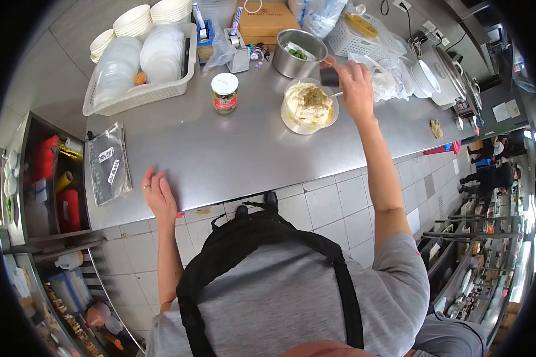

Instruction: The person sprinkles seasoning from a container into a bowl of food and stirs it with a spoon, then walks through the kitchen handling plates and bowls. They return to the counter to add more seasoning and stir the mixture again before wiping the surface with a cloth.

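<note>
My right hand (357, 92) reaches over the counter, its fingers stretched toward the rim of a metal pot (293, 64). Inside the pot lie some green pieces and something pale. Just below that hand stands a clear plastic tub (301, 126) of creamy, pale mixture (304, 110) with brownish powder on top. A spoon handle (337, 94) sticks out over the tub's right side. At the counter's front left edge, my left hand (159, 193) rests with its fingers apart, holding nothing. A glass jar with a white lid (224, 94) stands upright left of the tub.
The steel counter (184, 143) carries a white basket (137, 98) of plastic lids, with stacked bowls (131, 21) behind. A clear sleeve with labels (110, 163) lies at left. A cardboard box (265, 21) and white basket (363, 38) stand at the back. People (491, 172) are far right.
</note>
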